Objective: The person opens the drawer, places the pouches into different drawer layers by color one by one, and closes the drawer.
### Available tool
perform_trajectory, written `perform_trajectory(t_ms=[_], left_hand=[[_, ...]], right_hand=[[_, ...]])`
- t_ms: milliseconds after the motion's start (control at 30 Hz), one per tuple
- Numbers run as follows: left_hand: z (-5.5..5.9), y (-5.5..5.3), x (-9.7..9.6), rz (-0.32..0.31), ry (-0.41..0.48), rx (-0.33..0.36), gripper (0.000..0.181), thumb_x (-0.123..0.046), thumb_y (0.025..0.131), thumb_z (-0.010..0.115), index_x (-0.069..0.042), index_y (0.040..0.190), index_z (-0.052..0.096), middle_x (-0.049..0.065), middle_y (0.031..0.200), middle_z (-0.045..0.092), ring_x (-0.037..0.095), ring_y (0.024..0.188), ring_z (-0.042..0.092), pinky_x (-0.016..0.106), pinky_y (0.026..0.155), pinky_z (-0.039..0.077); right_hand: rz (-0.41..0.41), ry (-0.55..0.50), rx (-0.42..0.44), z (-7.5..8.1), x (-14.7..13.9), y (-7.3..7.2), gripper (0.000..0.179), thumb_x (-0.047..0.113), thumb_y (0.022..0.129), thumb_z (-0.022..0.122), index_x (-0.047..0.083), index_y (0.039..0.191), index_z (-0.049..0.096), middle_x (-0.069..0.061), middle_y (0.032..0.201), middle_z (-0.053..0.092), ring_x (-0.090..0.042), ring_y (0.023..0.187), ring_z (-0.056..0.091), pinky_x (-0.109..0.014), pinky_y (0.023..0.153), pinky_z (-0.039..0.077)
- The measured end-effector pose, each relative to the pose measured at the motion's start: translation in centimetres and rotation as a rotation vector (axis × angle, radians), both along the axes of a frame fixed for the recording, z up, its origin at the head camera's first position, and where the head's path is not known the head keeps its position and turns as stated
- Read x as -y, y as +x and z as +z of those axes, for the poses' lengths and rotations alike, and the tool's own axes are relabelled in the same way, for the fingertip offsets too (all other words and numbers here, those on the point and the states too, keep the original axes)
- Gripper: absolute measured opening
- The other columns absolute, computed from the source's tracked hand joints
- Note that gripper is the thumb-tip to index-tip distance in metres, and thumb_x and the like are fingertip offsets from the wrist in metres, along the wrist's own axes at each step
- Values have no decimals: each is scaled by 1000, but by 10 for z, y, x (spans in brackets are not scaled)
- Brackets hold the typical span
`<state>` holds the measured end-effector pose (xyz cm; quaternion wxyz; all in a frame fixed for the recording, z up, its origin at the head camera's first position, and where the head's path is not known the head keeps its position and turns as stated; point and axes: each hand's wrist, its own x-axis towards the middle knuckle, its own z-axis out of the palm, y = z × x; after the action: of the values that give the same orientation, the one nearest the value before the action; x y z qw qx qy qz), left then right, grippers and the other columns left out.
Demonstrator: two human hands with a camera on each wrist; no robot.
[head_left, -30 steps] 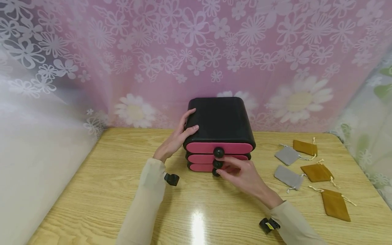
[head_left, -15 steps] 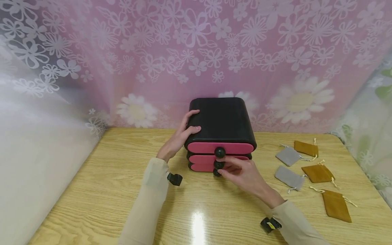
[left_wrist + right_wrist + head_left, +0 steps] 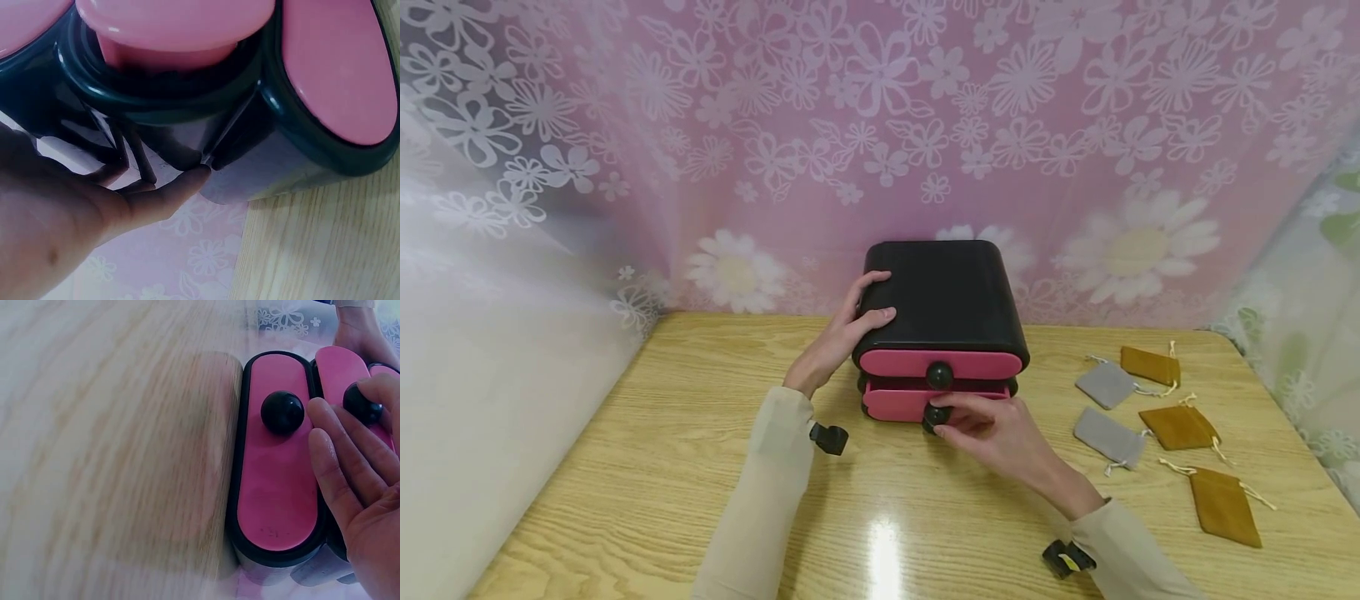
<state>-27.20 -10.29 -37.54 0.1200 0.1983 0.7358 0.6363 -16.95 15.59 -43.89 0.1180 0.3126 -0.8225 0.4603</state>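
Black three-tier drawer unit (image 3: 940, 292) upright near the back of the counter (image 3: 647, 467), around the middle of the head view, pink drawer fronts facing the person. Middle drawer (image 3: 895, 405) is partly out, dark slot visible above its front; can't read the contents. Top drawer (image 3: 891, 363) and bottom drawer (image 3: 278, 487) look seated. Right hand (image 3: 1003, 437): fingers pinched on the middle drawer's round black knob (image 3: 937, 414), thumb and fingertip gap only as wide as the knob; the rest of the fingers extend beside it, near the bottom knob (image 3: 282, 412). Left hand (image 3: 835, 342): fingers spread, not wrapped round anything, resting on the unit's left side and upper left edge; thumb tip lies on the top. Right of the unit, well apart from it, five drawstring pouches lie flat: rear gray pouch (image 3: 1105, 382) just beside rear brown pouch (image 3: 1150, 365), front gray pouch (image 3: 1108, 435) just left of middle brown pouch (image 3: 1178, 425), front brown pouch (image 3: 1225, 506) nearest the person. Beige sleeves (image 3: 758, 500) on both arms, black device (image 3: 829, 438) at the left wrist, similar one (image 3: 1066, 558) at the right. Pink floral curtain (image 3: 775, 125) behind.
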Motion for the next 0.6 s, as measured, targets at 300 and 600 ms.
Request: perform_trajectory(t_ms=[300, 600], left_hand=[[2, 0, 0, -6, -3, 9, 56, -42, 99, 59, -52, 148, 34, -8, 163, 26, 22, 144, 44, 56, 120, 31], [1, 0, 0, -2, -6, 10, 55, -42, 98, 59, -54, 147, 36, -8, 159, 35, 20, 140, 49, 54, 119, 33]], right_hand=[[50, -20, -84, 2, 0, 5, 36, 1, 81, 83, 14, 114, 75, 2, 83, 77, -1, 70, 69, -17, 62, 56], [68, -14, -100, 3, 0, 10, 39, 0, 80, 84, 13, 115, 75, 3, 80, 76, -1, 67, 67, -17, 59, 54]])
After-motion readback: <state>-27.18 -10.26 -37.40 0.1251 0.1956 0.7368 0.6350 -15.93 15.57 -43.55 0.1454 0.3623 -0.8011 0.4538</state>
